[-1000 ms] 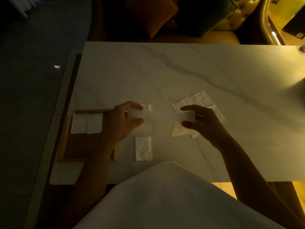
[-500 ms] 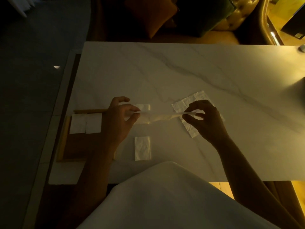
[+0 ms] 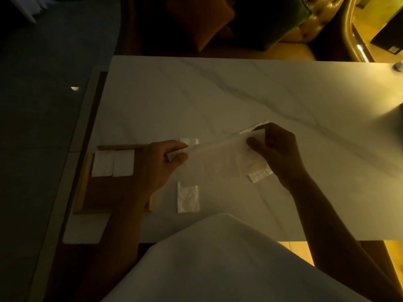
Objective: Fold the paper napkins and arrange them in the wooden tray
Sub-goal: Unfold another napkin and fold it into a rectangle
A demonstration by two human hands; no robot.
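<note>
A thin white paper napkin [image 3: 216, 158] is stretched out flat above the table between both hands. My left hand [image 3: 161, 164] pinches its left edge and my right hand [image 3: 277, 149] pinches its upper right corner. Under it, part of the unfolded napkin stack [image 3: 259, 174] shows by my right hand. The wooden tray [image 3: 85, 182] lies at the table's left edge with two folded napkins [image 3: 112, 163] side by side at its far end. One folded napkin [image 3: 188, 199] lies on the table in front of me, another [image 3: 189, 141] just past my left hand.
The white marble table [image 3: 261, 94] stretches far and right. Its left edge runs beside the tray, and the front edge is close to my body. A sofa with cushions [image 3: 202, 20] stands beyond the far edge. A small metal object [image 3: 399, 67] sits at the far right.
The napkin, held as a narrow twisted strip half a second ago, is now spread open into a wide sheet. My right hand has risen and moved right; my left hand stays near the tray.
</note>
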